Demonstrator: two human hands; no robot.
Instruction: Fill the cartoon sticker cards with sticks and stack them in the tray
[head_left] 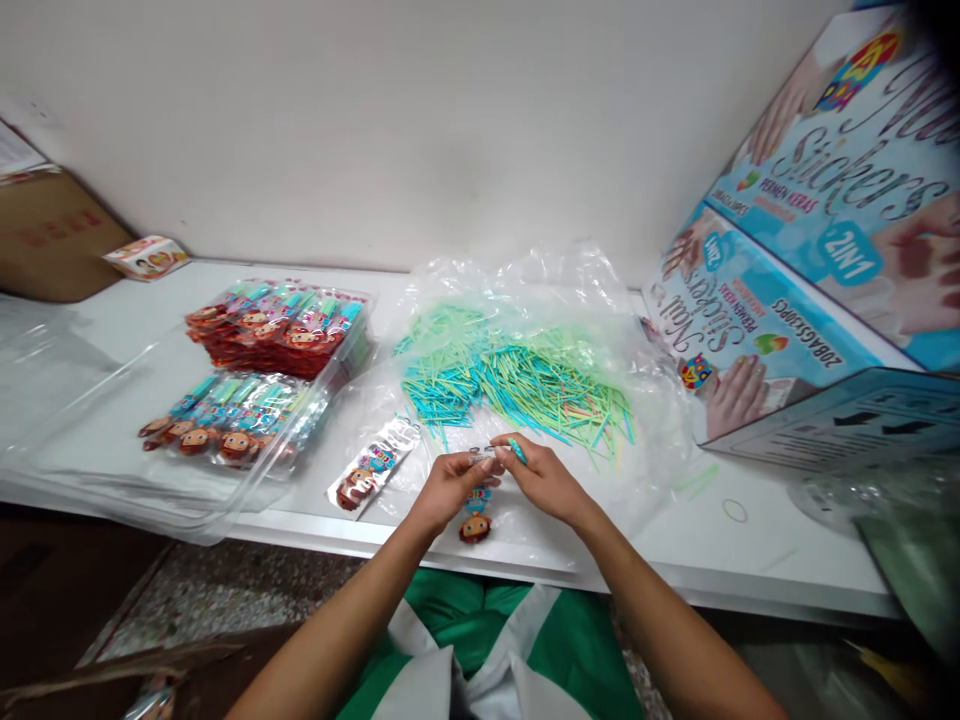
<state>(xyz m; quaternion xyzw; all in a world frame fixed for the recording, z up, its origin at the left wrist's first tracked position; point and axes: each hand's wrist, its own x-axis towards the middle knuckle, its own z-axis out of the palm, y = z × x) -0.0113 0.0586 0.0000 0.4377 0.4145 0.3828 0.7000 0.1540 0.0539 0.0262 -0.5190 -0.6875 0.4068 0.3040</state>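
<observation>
Both my hands meet over the front of the table. Closed at the fingertips, my left hand (451,486) grips the top of a printed candy packet (474,528), whose brown-haired cartoon head hangs below the fingers. My right hand (546,482) is pinched around a few short blue-green sticks (517,452) beside the packet's top edge. Whether the stick ends are inside the packet I cannot tell. Just left of my hands lies a flat packet (373,466) of the same print. Behind them, a loose heap of blue and green sticks (555,390) rests on a clear plastic bag (660,440).
At the left, a clear plastic tray (247,505) holds stacked packets (255,330) with sticks at their tops. A brown carton (56,240) and a small printed box (148,257) stand behind it. Large blue cartons (795,300) fill the right side. A rubber band (735,511) lies nearby.
</observation>
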